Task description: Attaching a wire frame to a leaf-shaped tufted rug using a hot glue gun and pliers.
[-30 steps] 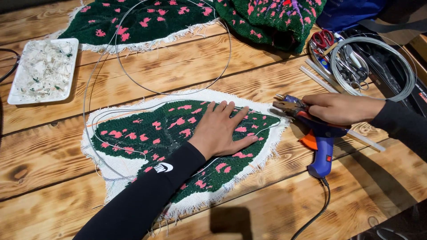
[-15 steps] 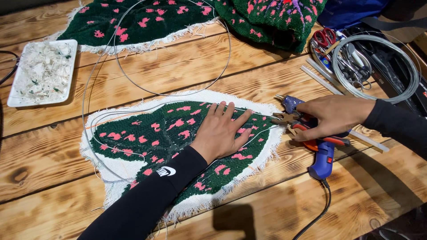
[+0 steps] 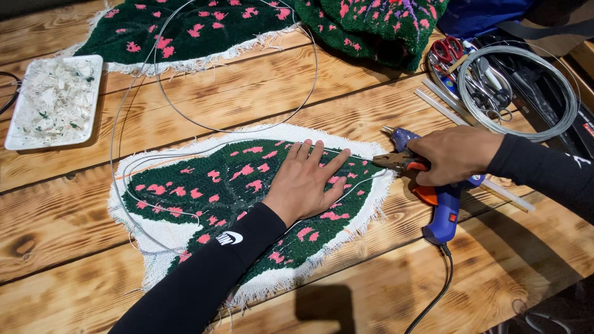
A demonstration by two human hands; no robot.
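Left hand (image 3: 304, 184) lies flat on the tufted leaf (image 3: 204, 192); right hand (image 3: 455, 154) grips pliers (image 3: 396, 162); the springy wire (image 3: 185, 154) may slip.

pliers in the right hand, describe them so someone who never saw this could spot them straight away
Start at the leaf-shaped tufted rug lying on the wooden table and go to its right tip. There the right hand grips the pliers: dark metal jaws, orange handles, unlike the blue glue gun lying under the hand.

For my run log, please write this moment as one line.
left hand: flat on green-pink leaf rug | right hand: holds pliers at wire | blue glue gun: under hand
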